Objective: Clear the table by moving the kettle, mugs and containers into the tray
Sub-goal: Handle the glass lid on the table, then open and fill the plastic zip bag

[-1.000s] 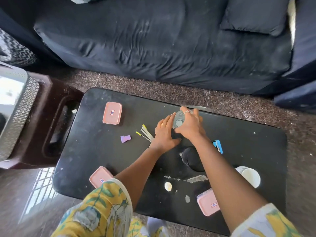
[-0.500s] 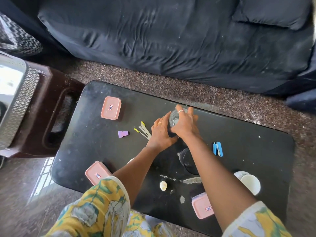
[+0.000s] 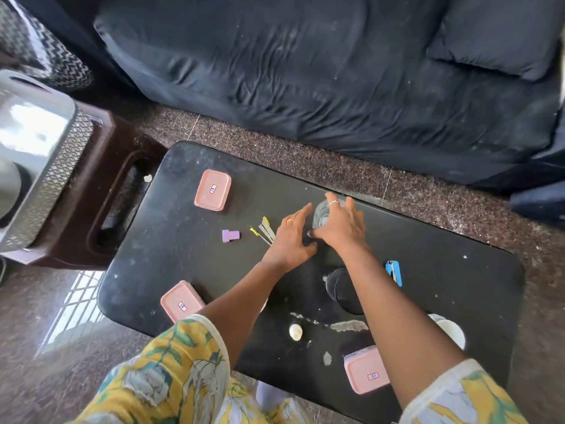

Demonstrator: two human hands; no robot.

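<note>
My right hand [image 3: 342,226] is closed over a clear glass [image 3: 321,214] near the far edge of the black table [image 3: 458,270]. Just left of the glass, my left hand [image 3: 290,237] is open with its fingers spread and holds nothing. Pink lidded containers lie at the far left [image 3: 212,190], the near left [image 3: 180,302] and the near right [image 3: 365,370]. A dark round mug [image 3: 341,286] stands between my forearms. A white mug [image 3: 452,332] shows behind my right arm. The metal tray [image 3: 39,166] sits on a brown stool at the left.
On the table lie a purple piece [image 3: 230,235], yellow-tipped strips [image 3: 263,231], a blue clip [image 3: 394,272] and a small white object [image 3: 295,332]. The brown stool [image 3: 101,209] stands beside the table's left end. A dark sofa [image 3: 305,71] runs along the far side.
My left hand has come off the glass and spread open beside it. My right hand stays on the glass. The camera has shifted a little.
</note>
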